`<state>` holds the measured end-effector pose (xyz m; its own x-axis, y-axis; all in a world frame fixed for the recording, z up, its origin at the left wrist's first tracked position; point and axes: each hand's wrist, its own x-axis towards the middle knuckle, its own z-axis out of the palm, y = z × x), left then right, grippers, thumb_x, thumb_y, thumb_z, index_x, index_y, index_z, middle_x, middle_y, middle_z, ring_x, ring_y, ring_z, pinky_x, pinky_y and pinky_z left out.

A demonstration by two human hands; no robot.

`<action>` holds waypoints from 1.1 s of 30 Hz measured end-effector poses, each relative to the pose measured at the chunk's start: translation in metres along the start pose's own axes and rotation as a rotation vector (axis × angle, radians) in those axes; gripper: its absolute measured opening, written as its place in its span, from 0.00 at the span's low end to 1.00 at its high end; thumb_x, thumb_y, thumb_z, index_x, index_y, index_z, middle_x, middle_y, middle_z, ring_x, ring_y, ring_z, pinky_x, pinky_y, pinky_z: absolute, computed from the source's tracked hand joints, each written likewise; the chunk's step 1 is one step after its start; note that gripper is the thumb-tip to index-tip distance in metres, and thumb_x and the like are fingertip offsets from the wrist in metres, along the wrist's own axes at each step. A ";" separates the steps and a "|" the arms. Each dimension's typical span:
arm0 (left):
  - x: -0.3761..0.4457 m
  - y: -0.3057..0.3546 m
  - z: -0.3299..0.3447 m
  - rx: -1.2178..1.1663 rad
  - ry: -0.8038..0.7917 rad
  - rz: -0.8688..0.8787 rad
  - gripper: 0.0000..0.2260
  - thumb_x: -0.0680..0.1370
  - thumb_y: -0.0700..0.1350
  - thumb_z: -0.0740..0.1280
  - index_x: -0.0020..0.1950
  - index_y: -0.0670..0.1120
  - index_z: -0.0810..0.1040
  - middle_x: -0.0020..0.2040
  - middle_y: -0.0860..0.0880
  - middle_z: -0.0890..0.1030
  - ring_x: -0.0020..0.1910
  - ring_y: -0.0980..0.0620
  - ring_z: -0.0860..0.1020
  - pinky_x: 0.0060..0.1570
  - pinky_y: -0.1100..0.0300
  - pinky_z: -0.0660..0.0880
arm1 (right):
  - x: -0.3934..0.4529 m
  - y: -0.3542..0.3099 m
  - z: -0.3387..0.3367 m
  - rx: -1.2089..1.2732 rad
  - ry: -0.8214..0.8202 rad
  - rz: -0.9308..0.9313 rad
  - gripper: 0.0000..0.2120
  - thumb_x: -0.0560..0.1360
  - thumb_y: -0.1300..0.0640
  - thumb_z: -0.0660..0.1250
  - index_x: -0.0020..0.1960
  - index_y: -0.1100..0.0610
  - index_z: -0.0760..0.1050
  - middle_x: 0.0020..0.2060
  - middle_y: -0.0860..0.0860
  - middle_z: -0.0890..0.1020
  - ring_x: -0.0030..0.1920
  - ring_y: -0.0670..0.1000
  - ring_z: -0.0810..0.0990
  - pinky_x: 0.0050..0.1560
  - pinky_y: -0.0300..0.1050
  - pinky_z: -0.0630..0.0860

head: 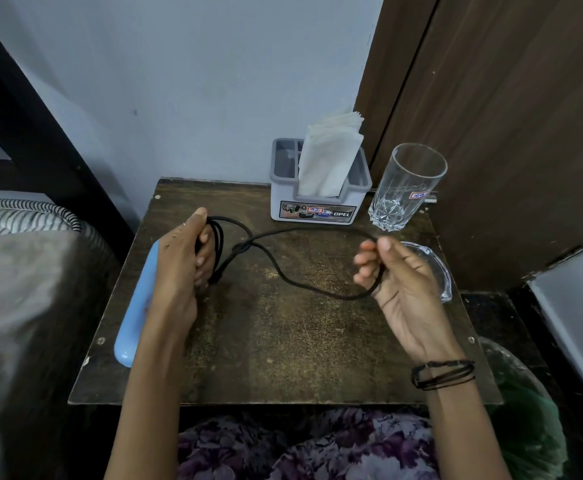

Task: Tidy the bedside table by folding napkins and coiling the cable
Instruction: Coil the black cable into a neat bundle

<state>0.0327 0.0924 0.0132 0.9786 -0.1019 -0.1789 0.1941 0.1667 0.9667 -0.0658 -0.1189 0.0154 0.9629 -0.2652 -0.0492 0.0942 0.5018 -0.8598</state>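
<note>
A black cable (283, 271) lies in loops over the dark wooden bedside table (283, 341). My left hand (182, 261) is closed around a bundle of several coils of it at the table's left side. My right hand (397, 275) pinches the cable between thumb and forefinger at the right, and a long slack loop runs between the two hands, crossing itself near the coils. White napkins (328, 161) stand upright in a grey plastic holder (317, 209) at the table's back edge.
An empty drinking glass (407, 185) stands right of the holder, with a clear glass dish (435, 268) behind my right hand. A light blue object (134, 317) lies along the table's left edge under my left forearm. Bedding sits left, a wooden door right.
</note>
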 end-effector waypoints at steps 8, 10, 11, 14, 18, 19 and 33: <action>-0.001 -0.001 0.008 0.029 0.001 -0.003 0.18 0.81 0.48 0.56 0.31 0.47 0.63 0.17 0.55 0.60 0.15 0.59 0.55 0.16 0.67 0.50 | 0.002 -0.008 -0.004 0.408 0.065 -0.205 0.05 0.74 0.60 0.56 0.45 0.57 0.70 0.26 0.45 0.72 0.23 0.40 0.67 0.27 0.30 0.66; -0.002 -0.003 0.011 0.050 -0.001 0.003 0.18 0.81 0.48 0.56 0.31 0.47 0.63 0.17 0.55 0.60 0.15 0.59 0.55 0.16 0.67 0.50 | 0.002 -0.011 -0.005 0.519 0.067 -0.264 0.08 0.74 0.60 0.57 0.43 0.57 0.74 0.25 0.44 0.71 0.23 0.40 0.67 0.28 0.30 0.64; -0.002 -0.003 0.011 0.058 -0.002 0.004 0.18 0.81 0.48 0.56 0.31 0.47 0.63 0.17 0.55 0.60 0.15 0.59 0.55 0.16 0.67 0.50 | 0.002 -0.012 -0.006 0.573 0.058 -0.286 0.10 0.74 0.60 0.57 0.42 0.57 0.77 0.25 0.44 0.71 0.23 0.41 0.67 0.28 0.31 0.64; -0.002 -0.003 0.013 0.059 0.003 0.005 0.18 0.81 0.48 0.57 0.31 0.47 0.63 0.17 0.55 0.60 0.16 0.59 0.55 0.16 0.68 0.50 | 0.000 -0.013 -0.007 0.685 0.017 -0.317 0.13 0.76 0.61 0.55 0.42 0.59 0.78 0.25 0.46 0.71 0.23 0.42 0.67 0.28 0.32 0.64; -0.003 -0.003 0.015 0.032 0.051 0.006 0.18 0.80 0.49 0.58 0.30 0.48 0.64 0.18 0.55 0.60 0.16 0.58 0.55 0.16 0.68 0.50 | -0.001 -0.011 -0.009 0.731 0.039 -0.322 0.14 0.76 0.61 0.54 0.41 0.59 0.78 0.25 0.46 0.70 0.23 0.42 0.66 0.28 0.32 0.63; -0.004 -0.003 0.016 0.025 0.070 0.014 0.18 0.80 0.49 0.58 0.30 0.48 0.63 0.18 0.55 0.61 0.16 0.59 0.55 0.16 0.68 0.51 | 0.000 -0.012 -0.010 0.675 0.054 -0.309 0.13 0.76 0.60 0.55 0.42 0.59 0.77 0.25 0.45 0.70 0.23 0.41 0.66 0.28 0.32 0.63; -0.006 -0.002 0.025 0.026 0.007 0.267 0.18 0.82 0.48 0.55 0.32 0.48 0.63 0.34 0.51 0.85 0.18 0.57 0.69 0.18 0.68 0.62 | -0.002 0.009 -0.002 -0.486 -0.214 0.257 0.22 0.74 0.42 0.55 0.44 0.56 0.81 0.26 0.56 0.81 0.23 0.50 0.76 0.25 0.37 0.73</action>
<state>0.0246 0.0684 0.0166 0.9954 -0.0509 0.0815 -0.0724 0.1611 0.9843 -0.0675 -0.1150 0.0068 0.9740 0.0127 -0.2261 -0.2264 0.0794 -0.9708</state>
